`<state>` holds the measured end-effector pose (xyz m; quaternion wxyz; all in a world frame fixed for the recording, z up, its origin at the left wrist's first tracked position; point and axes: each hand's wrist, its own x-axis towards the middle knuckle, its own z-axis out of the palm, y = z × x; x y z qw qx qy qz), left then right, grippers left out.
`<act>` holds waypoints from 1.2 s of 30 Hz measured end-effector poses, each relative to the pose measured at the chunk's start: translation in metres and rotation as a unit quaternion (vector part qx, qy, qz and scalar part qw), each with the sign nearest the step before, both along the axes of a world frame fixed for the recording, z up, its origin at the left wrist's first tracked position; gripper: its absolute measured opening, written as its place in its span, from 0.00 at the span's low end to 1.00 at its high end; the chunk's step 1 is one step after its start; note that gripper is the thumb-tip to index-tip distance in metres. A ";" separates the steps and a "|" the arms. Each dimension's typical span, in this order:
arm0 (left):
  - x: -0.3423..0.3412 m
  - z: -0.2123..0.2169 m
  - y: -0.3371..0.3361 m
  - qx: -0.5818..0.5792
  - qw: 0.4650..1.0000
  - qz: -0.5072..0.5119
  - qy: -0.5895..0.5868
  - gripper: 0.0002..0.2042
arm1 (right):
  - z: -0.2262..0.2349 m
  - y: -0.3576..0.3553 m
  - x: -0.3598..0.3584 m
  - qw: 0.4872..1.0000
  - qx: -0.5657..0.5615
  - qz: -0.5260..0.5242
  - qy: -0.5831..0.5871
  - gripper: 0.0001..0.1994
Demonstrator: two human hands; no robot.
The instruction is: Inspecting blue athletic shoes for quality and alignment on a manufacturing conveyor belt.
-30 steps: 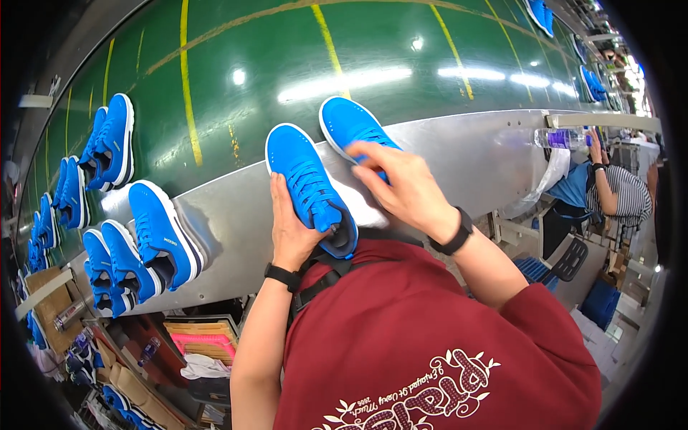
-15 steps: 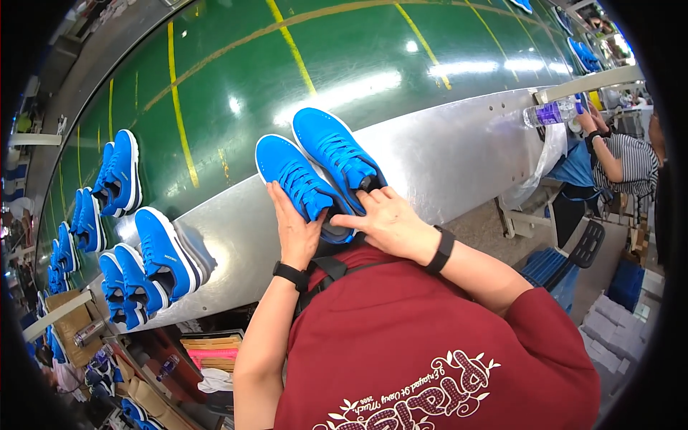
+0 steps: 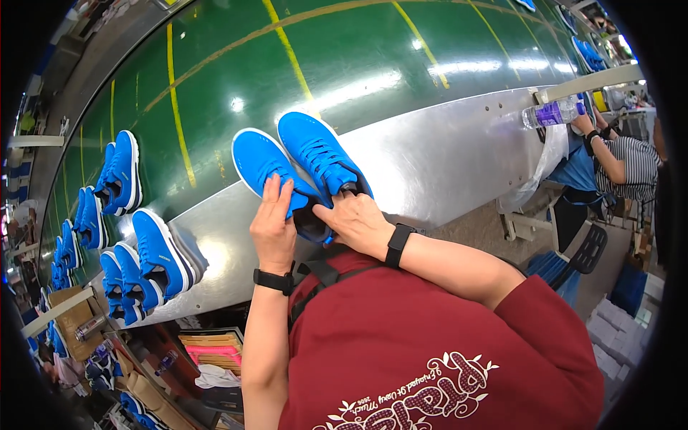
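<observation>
A pair of blue sneakers with white soles lies side by side in front of me, toes pointing away, across the green surface and the metal ledge. On the left sneaker [image 3: 259, 156], the fingers of my left hand [image 3: 274, 233] press together over the laces and tongue, holding it. My right hand [image 3: 358, 223] grips the right sneaker [image 3: 309, 143] at its collar, fingers reaching into the foot opening, which hides their tips. Its thumb points toward the left sneaker's heel. Both wrists carry a black band.
Several blue sneakers [image 3: 158, 247] stand at the left on the metal ledge [image 3: 430, 154] and the green work surface [image 3: 236, 64] with yellow lines. A plastic bottle [image 3: 555, 112] lies at the right ledge end. A co-worker in a striped top [image 3: 638, 161] works beyond it.
Both sneakers and my hands have shifted left. My left hand's fingers have moved from the left sneaker's outer side onto its laces.
</observation>
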<state>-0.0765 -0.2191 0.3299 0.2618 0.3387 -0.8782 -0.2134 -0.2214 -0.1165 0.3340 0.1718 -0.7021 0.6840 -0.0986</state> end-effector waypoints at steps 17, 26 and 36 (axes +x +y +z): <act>0.014 -0.010 0.023 0.194 0.979 0.052 0.032 0.41 | 0.000 0.004 0.000 0.998 -0.011 -0.042 -0.045 0.21; 0.006 -0.007 0.022 0.095 0.995 0.043 0.000 0.27 | -0.008 0.006 -0.014 0.994 -0.089 -0.012 -0.062 0.19; 0.017 -0.040 0.039 0.268 0.955 0.123 -0.016 0.31 | 0.013 0.027 -0.102 0.994 -0.068 0.017 -0.085 0.25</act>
